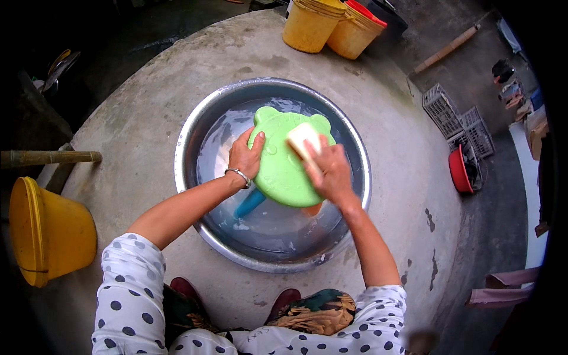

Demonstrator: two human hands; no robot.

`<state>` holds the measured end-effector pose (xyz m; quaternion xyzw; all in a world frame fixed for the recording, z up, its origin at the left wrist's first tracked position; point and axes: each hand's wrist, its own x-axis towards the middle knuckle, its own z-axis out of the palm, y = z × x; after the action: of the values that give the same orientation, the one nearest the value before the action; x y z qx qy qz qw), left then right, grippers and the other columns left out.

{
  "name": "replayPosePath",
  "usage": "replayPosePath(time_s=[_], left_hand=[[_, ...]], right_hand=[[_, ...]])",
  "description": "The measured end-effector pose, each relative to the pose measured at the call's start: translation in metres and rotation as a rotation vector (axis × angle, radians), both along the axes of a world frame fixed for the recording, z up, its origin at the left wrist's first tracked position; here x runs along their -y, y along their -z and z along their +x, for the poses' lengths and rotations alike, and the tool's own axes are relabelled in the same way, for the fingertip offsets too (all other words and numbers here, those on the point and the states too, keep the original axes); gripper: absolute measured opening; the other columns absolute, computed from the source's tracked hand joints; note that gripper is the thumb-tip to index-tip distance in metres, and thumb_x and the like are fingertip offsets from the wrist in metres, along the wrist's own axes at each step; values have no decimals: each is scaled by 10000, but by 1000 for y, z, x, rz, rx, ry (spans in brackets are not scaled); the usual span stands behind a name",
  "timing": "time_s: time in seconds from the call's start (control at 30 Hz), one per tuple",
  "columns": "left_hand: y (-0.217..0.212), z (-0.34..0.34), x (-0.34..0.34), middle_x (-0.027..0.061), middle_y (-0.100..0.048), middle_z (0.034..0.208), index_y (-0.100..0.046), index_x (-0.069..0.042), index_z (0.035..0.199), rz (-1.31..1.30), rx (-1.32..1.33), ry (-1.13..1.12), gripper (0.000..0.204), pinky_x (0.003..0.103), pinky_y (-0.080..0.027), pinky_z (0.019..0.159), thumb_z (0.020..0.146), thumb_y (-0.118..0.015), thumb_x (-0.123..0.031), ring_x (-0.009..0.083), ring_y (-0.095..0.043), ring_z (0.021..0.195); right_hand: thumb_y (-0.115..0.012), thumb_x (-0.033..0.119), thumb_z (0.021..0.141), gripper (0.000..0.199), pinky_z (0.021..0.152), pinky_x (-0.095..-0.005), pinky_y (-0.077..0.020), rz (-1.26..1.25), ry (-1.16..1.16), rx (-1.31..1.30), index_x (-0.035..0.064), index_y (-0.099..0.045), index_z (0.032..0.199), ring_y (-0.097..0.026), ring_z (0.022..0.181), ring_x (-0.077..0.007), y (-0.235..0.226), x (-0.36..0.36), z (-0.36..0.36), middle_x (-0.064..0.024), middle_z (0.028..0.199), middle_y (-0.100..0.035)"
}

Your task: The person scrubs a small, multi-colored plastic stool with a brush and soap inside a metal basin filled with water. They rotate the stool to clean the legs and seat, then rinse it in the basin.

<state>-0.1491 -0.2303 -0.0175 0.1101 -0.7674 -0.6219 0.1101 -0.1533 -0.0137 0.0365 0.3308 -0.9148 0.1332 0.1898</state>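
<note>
A light green plastic stool [281, 174] with a bear-shaped seat sits in a wide metal basin [278, 265] of cloudy water. A blue leg and part of an orange one show below the seat. My left hand [244, 157] grips the seat's left edge, its thumb on top and the other fingers partly hidden. In my right hand [331, 174] is a pale sponge [305, 136], pressed against the upper right of the seat. That hand and the sponge are slightly blurred. Wet spots dot the green surface.
The basin stands on a concrete floor [136, 124]. A yellow bucket [68, 234] lies tilted at left, near a bamboo pole [53, 157]. More yellow buckets [313, 26] stand at the far side. To the right are grey crates [442, 112] and a red tub [459, 170].
</note>
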Motion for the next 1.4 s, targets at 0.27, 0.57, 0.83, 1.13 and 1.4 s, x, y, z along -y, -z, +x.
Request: replayPosePath(time_s=[0.27, 0.57, 0.83, 1.13, 1.4], left_hand=[[6, 1, -13, 238, -615, 1048, -555, -11, 1176, 8, -5, -29, 470, 381, -445, 855, 885, -523, -379, 352, -590, 998], [12, 15, 10, 226, -530, 1189, -436, 3, 1266, 2, -90, -227, 521, 372, -403, 919, 911, -490, -374, 337, -524, 1094], [20, 11, -4, 229, -539, 1174, -418, 34, 1279, 53, -110, -246, 541, 357, -398, 932, 916, -486, -361, 319, -526, 1093], [35, 4, -14, 98, -595, 1016, -507, -1, 1170, 813, -27, 10, 402, 298, -439, 809, 883, -538, -281, 167, -561, 903], [31, 8, -14, 106, -599, 1000, -511, 11, 1152, 590, -105, -10, 391, 309, -429, 812, 893, -525, -282, 180, -552, 903]], right_hand=[[-595, 289, 813, 363, 729, -410, -460, -79, 337, -37, 176, -618, 1158, -525, 946, -312, 21, -11, -101, -120, 1179, -534], [-543, 360, 844, 466, 930, -505, -367, 172, 573, 301, 167, -526, 1268, -512, 1118, -331, 172, -75, -26, -202, 1193, -544], [-536, 239, 866, 429, 962, -387, -381, -833, 504, 974, 80, -514, 1265, -523, 1119, -287, 131, -93, -26, -204, 1167, -557], [-574, 200, 819, 420, 858, -428, -392, -3, 142, -46, 265, -565, 1234, -502, 1041, -335, -9, 37, 72, -203, 1218, -500], [-532, 240, 855, 375, 782, -443, -414, 94, 358, -179, 283, -564, 1226, -526, 943, -307, 10, -22, 24, -195, 1228, -492]])
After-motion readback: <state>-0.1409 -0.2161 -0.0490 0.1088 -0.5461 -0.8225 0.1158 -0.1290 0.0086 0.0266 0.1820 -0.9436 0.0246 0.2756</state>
